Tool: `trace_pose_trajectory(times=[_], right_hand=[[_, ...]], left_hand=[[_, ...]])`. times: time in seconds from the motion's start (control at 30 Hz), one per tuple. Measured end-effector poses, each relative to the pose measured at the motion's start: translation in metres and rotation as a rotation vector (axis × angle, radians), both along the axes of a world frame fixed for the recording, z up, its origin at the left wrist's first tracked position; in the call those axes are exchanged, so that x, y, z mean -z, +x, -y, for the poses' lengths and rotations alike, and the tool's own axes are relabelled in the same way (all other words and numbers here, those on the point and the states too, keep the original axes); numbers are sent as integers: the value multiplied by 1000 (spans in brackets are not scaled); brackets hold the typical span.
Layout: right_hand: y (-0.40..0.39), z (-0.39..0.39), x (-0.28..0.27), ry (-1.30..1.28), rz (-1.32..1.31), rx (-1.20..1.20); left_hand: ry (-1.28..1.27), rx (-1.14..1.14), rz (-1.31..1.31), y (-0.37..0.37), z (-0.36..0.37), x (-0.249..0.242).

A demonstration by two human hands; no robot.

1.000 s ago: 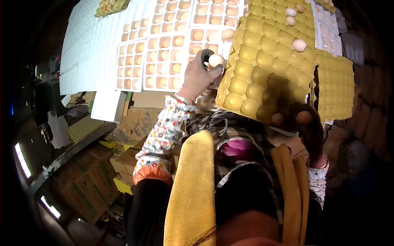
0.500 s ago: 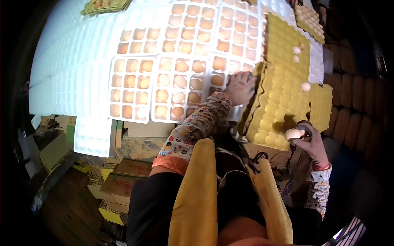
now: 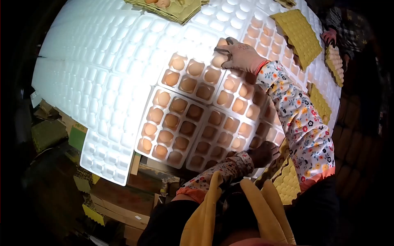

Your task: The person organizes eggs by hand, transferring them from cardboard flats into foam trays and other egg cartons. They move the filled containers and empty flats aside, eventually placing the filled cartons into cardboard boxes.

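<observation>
My right hand (image 3: 242, 56), in a pale glove with dark fingertips, reaches across the white trays. Its thumb and fingers close around a brown egg (image 3: 218, 60) at a tray cell. In shadow near the front edge is my left hand (image 3: 263, 155), its fingers partly visible, stretched out beside a yellow molded egg carton (image 3: 287, 182); it holds nothing that I can see. Between the hands lie white plastic trays (image 3: 186, 97) with brown eggs in their cells. Both my sleeves (image 3: 305, 123) have a floral print.
White trays with unfilled cells (image 3: 88, 88) spread across the left. Yellow cartons (image 3: 298, 37) lie on the trays at right, and another yellow stack (image 3: 180, 12) holds eggs at the back. Another person's gloved hand (image 3: 329, 36) is at far right. Cardboard boxes (image 3: 123, 201) stand below the front edge.
My right hand has gone from beside the yellow cartons, with an egg, to a tray cell farther away. The view has turned, and my left hand now appears nearer the front edge.
</observation>
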State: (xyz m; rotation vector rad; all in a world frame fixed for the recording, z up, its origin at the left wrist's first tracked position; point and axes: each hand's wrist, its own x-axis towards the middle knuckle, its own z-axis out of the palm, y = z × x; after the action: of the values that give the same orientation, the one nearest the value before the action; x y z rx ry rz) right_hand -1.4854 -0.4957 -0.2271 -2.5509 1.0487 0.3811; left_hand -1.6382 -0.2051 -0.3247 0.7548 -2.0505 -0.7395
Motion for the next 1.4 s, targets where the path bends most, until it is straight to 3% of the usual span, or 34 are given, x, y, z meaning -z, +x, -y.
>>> trace_pose_trajectory(times=[0.03,0.17,0.27,0.3,0.37,0.47,0.57,0.63,0.7,0.77,0.83,0.9,0.97,1.03,1.1,1.13,1.17,1.27,1.37,1.4], right_hand=[[9,13,-1,21,-18,10],[37,39,11,190,437,436],[50,30,60,-106,832,274],[52,9,50,-78,824,422],[33,-60,31,-325,961,455],[-34,-208,-20,-42,1185,428],[-112,-353,-17,197,951,441],[-182,-418,-28,200,779,504],[-236,-450,-65,269,830,800],[-277,-468,-97,208,861,1049],[-325,-496,-84,105,984,1129],[-367,-498,-88,27,977,1163],[-401,-479,-101,-58,1047,1144],[-455,-452,-85,-212,1095,1057],[-491,-416,-84,-172,1284,1174],[-505,-399,-84,-253,1212,1160],[-516,-382,-86,-326,1135,1146],[-534,-350,-74,-500,886,981],[-547,-320,-56,-609,562,713],[-556,-304,-43,-570,506,640]], left_hand=[[-53,-64,-115,-9,-4,11],[83,35,-84,2,-12,-2],[131,59,-3,5,-15,-10],[133,61,24,7,-17,-15],[101,40,84,10,-15,-19],[16,-24,161,10,-4,-18],[-35,-30,210,5,3,-15],[-27,-32,144,3,1,-5],[97,-77,86,-1,-4,-2],[35,-100,35,-6,-3,9],[91,7,75,-2,-1,-5],[15,-191,207,-10,-15,-34],[8,-330,624,-27,-18,-31],[31,-314,863,-36,-10,-37],[145,-144,1042,-35,4,-63],[219,-80,1188,-38,8,-84],[8,-105,1296,-32,4,-82],[-205,-321,1391,-35,-6,-40],[96,-386,1531,-51,-6,-8],[156,-338,1522,-57,-5,-21]])
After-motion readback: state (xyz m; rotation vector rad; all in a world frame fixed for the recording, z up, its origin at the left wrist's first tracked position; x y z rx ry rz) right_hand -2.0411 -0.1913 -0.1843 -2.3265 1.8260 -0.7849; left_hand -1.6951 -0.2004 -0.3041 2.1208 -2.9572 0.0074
